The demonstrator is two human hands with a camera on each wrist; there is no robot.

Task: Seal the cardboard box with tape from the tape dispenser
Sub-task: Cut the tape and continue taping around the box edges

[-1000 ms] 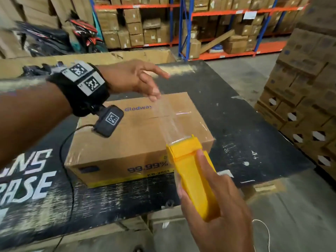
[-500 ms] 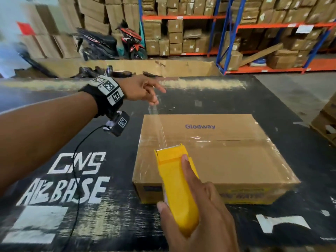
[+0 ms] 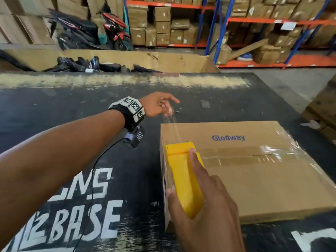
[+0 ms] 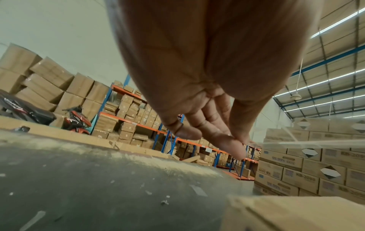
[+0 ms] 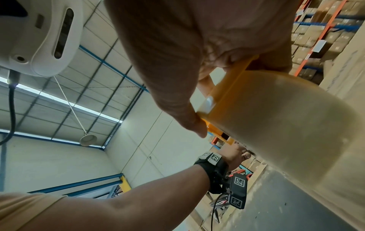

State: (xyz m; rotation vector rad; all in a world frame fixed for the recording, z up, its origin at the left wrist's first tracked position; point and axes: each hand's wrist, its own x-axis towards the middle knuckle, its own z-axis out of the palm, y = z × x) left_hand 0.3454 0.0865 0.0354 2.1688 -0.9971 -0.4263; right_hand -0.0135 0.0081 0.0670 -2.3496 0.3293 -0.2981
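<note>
A brown cardboard box (image 3: 254,171) marked "Glodway" lies on the black table (image 3: 91,113), with clear tape along its middle seam. My right hand (image 3: 205,211) grips the yellow tape dispenser (image 3: 183,177) over the box's left edge; the right wrist view shows its tape roll (image 5: 280,125) close up. A clear strip of tape (image 3: 171,122) runs from the dispenser's front to my left hand (image 3: 161,106), which pinches the tape's free end just beyond the box's far left corner. In the left wrist view my left hand's fingertips (image 4: 237,150) meet on the tape (image 4: 308,142).
A large open cardboard bin (image 3: 127,60) with dark items stands behind the table. Motorbikes (image 3: 116,31) and blue-and-orange shelving (image 3: 216,31) full of boxes stand farther back. Stacked cartons (image 3: 321,106) rise at the right. White lettering (image 3: 76,215) marks the table's near left.
My view has swung so the box sits more to the right. The dispenser and the pulled tape now lie over the box's left edge, with my left hand lower, near the far left corner.
</note>
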